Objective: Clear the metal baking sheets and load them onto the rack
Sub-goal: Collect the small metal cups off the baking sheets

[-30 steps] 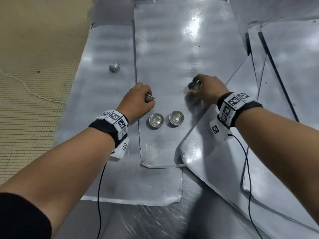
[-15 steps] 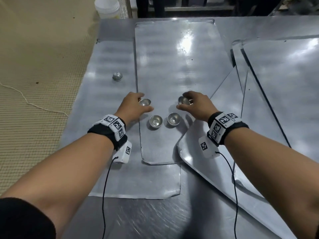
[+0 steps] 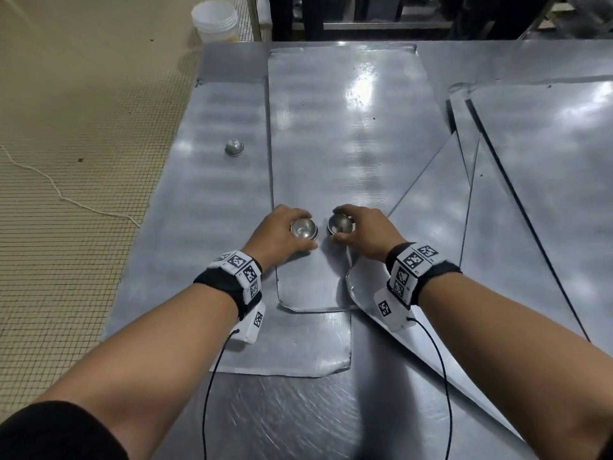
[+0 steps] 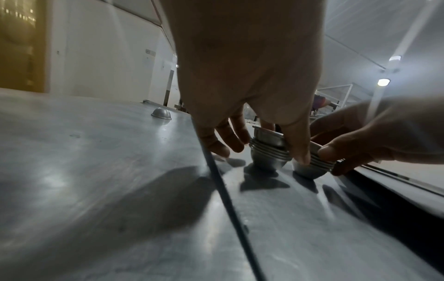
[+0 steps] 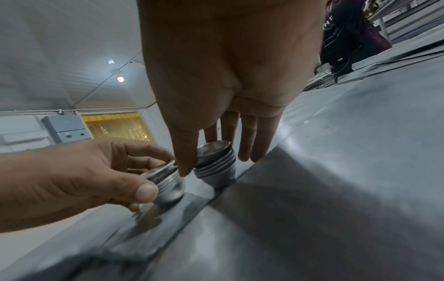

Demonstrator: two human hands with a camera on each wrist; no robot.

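Several flat metal baking sheets overlap on a steel table; the middle sheet (image 3: pixel 348 127) lies on the left sheet (image 3: pixel 215 200). Two stacks of small metal cups stand side by side near the middle sheet's near end. My left hand (image 3: pixel 298 232) grips the left cup stack (image 3: pixel 303 229) (image 4: pixel 269 154) from above, thumb and fingers round its rims. My right hand (image 3: pixel 345 224) grips the right cup stack (image 3: pixel 339 224) (image 5: pixel 216 167) the same way. One lone cup (image 3: pixel 234 147) (image 4: pixel 161 114) sits upside down on the left sheet.
More sheets (image 3: pixel 547 161) lie to the right, one angled sheet (image 3: pixel 431 207) tucked against the middle one. The table's left edge drops to a mesh-covered floor with a white bucket (image 3: pixel 215 23). A person in dark clothes (image 5: pixel 348 34) stands beyond the table.
Both hands came nearer and toward each other, each carrying a cup, and now sit on the two cups that stood between them. The camera tilted up.
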